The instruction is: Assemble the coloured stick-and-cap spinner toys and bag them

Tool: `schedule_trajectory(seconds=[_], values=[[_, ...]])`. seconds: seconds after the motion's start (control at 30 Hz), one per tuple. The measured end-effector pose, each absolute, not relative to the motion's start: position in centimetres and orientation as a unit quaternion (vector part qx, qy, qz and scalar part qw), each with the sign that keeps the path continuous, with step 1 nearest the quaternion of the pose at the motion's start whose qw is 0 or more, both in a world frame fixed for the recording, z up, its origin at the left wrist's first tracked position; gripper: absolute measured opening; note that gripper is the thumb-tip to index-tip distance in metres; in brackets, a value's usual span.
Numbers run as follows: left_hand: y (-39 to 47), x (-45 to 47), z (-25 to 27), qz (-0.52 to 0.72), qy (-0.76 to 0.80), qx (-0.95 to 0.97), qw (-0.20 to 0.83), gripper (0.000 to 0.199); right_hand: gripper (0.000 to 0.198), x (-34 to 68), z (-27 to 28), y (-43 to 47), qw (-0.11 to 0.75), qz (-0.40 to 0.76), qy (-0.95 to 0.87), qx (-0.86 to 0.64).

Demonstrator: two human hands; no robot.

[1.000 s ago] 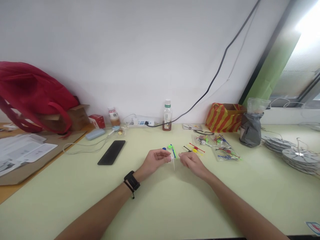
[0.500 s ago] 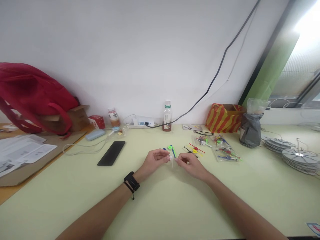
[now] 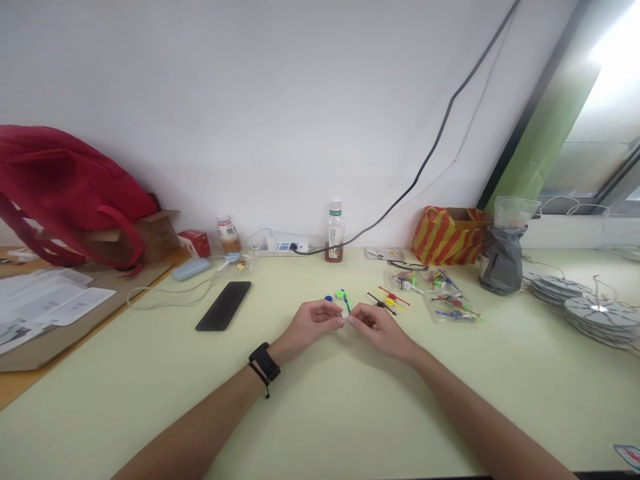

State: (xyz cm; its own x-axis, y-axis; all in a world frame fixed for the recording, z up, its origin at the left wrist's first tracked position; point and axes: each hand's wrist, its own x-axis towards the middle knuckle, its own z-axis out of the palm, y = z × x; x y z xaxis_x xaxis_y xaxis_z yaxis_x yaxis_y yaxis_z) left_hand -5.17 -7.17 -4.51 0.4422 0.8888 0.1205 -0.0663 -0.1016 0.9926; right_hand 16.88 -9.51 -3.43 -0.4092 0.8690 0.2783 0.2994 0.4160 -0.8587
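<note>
Fingertips of my left hand and my right hand meet over the table. Both are closed in a pinch on a small white plastic piece, mostly hidden by the fingers. Just beyond them lie a blue round piece, a green round piece and thin blue and green sticks, partly covered. To the right of my right hand, red, yellow and black spinner-like pieces with thin arrow-tipped arms rest on the table.
Clear bags of similar coloured pieces lie at the right, near stacked grey discs and a striped bag. A black phone lies left. A bottle and power strip stand by the wall.
My hands have come closer together, so the fingertips now meet. The white piece, which showed hanging between them, is now mostly covered. The blue round piece shows more fully.
</note>
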Motion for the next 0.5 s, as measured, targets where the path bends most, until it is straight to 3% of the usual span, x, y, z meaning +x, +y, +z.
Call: schedule_trajectory(seconds=[0.23, 0.37, 0.5], values=[[-7.53, -5.02, -3.91, 0.4, 0.342, 0.635, 0.566, 0.034, 0.037, 16.42, -4.43, -9.55, 0.384, 0.395, -0.739, -0.388], [-7.58, -4.92, -3.78, 0.399, 0.332, 0.638, 0.569, 0.035, 0.037, 16.47, -4.39, -9.68, 0.428, 0.353, -0.728, -0.401], [-7.51, -4.8, -3.95, 0.404, 0.333, 0.63, 0.573, 0.041, 0.031, 16.56, -4.02, -9.68, 0.419, 0.334, -0.75, -0.388]])
